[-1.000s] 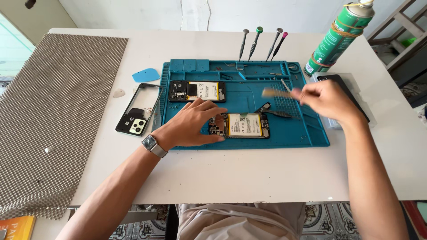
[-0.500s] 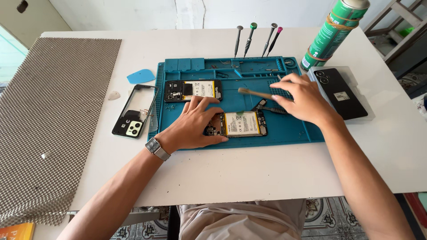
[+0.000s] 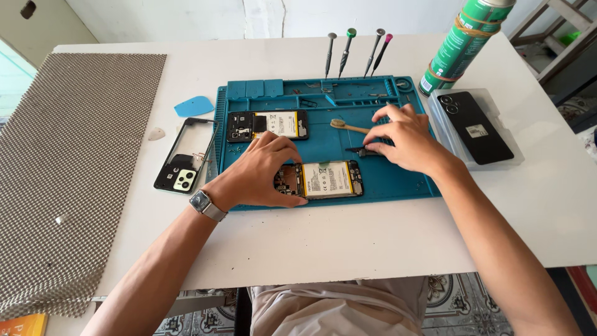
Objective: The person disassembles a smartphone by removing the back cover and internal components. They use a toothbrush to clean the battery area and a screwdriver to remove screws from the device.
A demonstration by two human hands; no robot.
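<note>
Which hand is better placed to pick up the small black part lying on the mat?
Right. The right hand has its fingertips at the black part, while the left hand rests on the opened phone.

1. We cannot see the left end of the opened phone [image 3: 326,179]; the left hand [image 3: 258,171] covers it.
2. The right hand [image 3: 404,137] hides most of the small dark part [image 3: 360,150] under its fingertips, so we cannot tell its kind.
3. The green spray can [image 3: 463,43] is cut off by the top edge.
4. The small screws and bits in the blue mat's [image 3: 385,180] tray compartments are too small for us to tell apart.
</note>
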